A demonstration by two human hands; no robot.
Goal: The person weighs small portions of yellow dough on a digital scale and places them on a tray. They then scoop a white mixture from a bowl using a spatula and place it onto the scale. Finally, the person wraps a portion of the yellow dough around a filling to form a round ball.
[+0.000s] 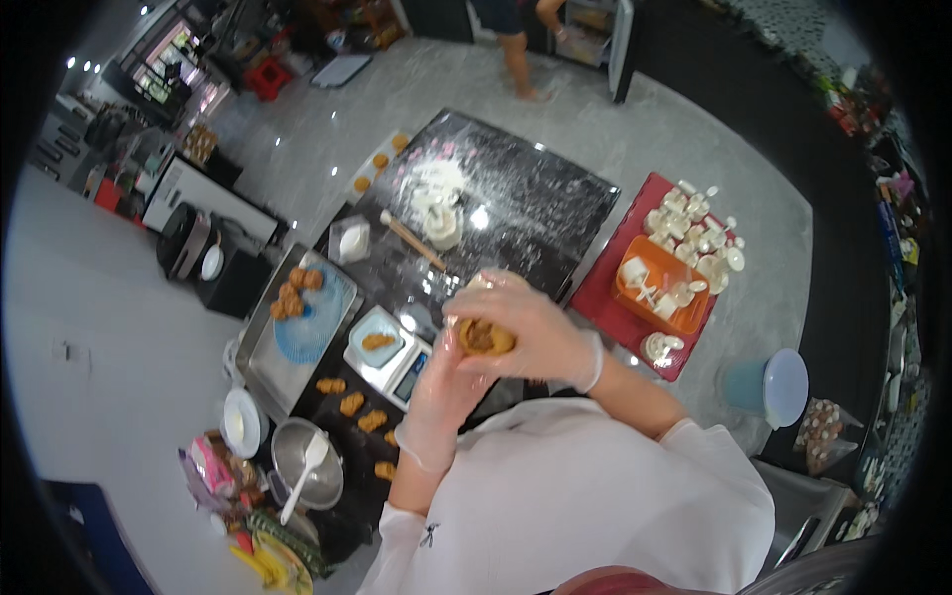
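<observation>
Both my hands wear clear plastic gloves and meet around a yellow-brown dough cup with brown filling [486, 337] in its hollow. My right hand [524, 327] wraps over its top and right side. My left hand [448, 394] supports it from the left and below. Left of them, a digital kitchen scale [388, 368] bears a small light-blue dish with an orange-brown piece [377, 341]. Several similar dough pieces [352, 404] lie on the black tabletop. A wooden rolling pin [413, 240] rests beyond my hands, near a floured patch [439, 186].
A metal tray [260, 372] with a blue plate and brown balls stands left, above a steel bowl [282, 454] with a white spatula. At right, an orange basket [662, 320] and white moulds [692, 223] occupy a red board [595, 286]. Another person [513, 52] stands across the room.
</observation>
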